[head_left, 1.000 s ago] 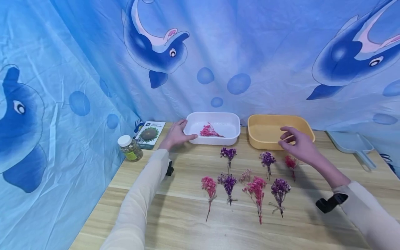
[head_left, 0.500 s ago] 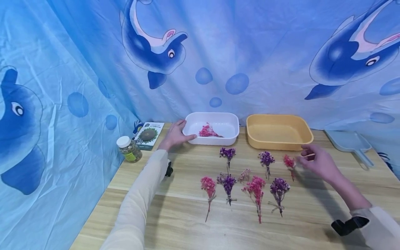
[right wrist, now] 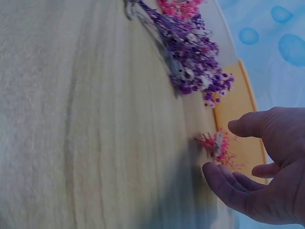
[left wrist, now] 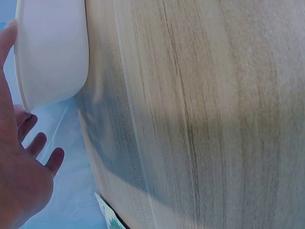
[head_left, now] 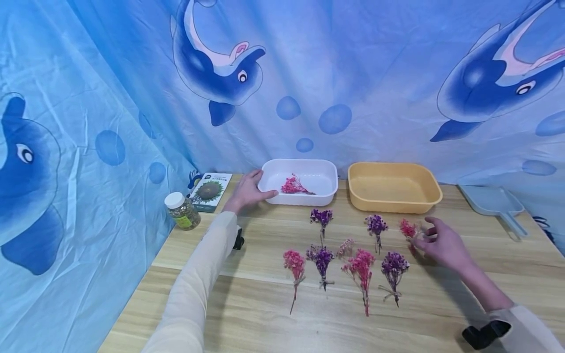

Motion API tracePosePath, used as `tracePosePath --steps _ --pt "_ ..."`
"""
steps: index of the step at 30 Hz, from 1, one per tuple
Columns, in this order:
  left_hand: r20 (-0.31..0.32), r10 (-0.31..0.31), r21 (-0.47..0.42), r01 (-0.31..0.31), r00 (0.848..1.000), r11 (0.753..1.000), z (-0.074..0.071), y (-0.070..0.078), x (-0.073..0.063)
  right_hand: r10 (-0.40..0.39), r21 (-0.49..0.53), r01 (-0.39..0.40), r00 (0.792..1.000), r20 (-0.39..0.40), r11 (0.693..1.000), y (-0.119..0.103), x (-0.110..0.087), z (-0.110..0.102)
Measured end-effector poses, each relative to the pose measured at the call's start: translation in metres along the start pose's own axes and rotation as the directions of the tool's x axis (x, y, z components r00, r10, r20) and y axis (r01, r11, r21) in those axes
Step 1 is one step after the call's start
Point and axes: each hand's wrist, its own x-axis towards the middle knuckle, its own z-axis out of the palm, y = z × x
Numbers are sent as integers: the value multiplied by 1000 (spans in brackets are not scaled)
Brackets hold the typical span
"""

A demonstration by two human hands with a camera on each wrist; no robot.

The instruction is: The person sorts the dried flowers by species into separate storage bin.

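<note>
- I'm watching the right hand hovering beside a small coral-pink bunch of dried flowers, which is lying on the pale wood-grain worktop just in front of the rounded yellow plastic tub, near its right end.
- The right fingers are looking released: in the right wrist view, thumb and fingertips are standing apart with the bunch showing between them, and I'm seeing no grasp.
- The left hand is resting at the near-left corner of the shallow white plastic tub, thumb along the near wall, the other fingers loosely spread and unclenched.
- I'm judging the bunch to be very light and dry, its stems thin and stiff, its blossoms brittle and likely to shed; slipping seems a smaller worry than crushing.
- I'm favouring a soft pinch on the stems at the pale tie, leaving the flower head untouched.
- The white tub is looking smooth and light, so I'm trusting the rim corner as its hold.
- For edges, I'm minding the yellow tub's near wall, close behind the blossoms, and the purple dried bunch to their left; the wider gap is lying rightward, toward the grey-blue plastic dustpan.
</note>
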Motion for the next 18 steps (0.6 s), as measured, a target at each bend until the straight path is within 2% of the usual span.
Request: tracePosePath --steps 12,18 --pt "-9 11 4 -11 1000 1000 3 -3 2 -24 -89 22 999 -22 996 -3 11 13" --pt "-17 13 -9 -13 1000 1000 3 -3 1 -65 -148 61 998 -21 987 -2 16 18"
